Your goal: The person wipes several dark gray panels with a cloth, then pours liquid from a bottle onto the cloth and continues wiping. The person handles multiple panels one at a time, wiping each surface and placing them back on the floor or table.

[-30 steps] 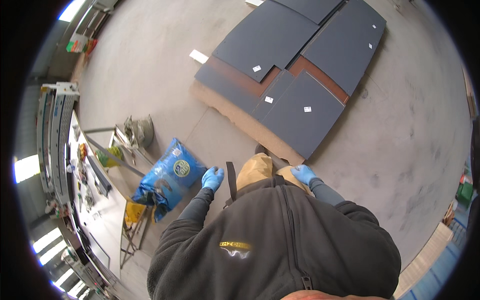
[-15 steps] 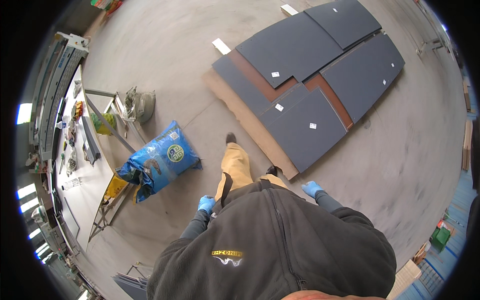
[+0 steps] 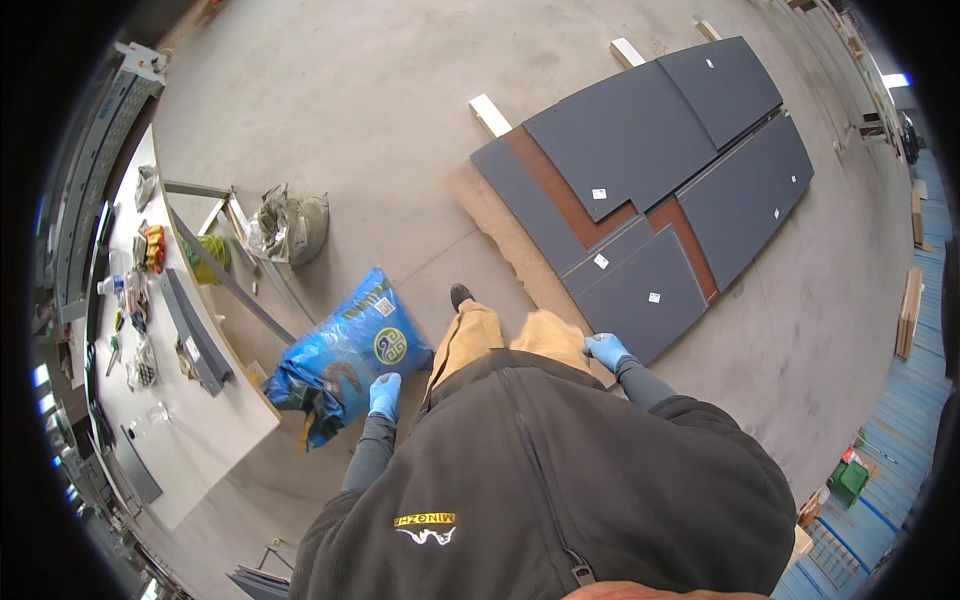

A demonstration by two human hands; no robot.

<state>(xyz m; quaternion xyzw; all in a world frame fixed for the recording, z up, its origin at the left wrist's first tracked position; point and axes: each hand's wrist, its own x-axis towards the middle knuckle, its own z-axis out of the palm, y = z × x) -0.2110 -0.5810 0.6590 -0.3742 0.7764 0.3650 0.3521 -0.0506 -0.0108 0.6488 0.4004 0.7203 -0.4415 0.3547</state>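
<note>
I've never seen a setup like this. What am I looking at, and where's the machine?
There's no machine: these are a person's own hands in blue gloves. The view looks down from a wide camera on their head, so straight edges bend. The left hand appears in front of a blue sack; the right hand is near the grey panels, stacked low over the floor. Neither hand visibly holds anything. Small items lie on the white table at left.
</note>
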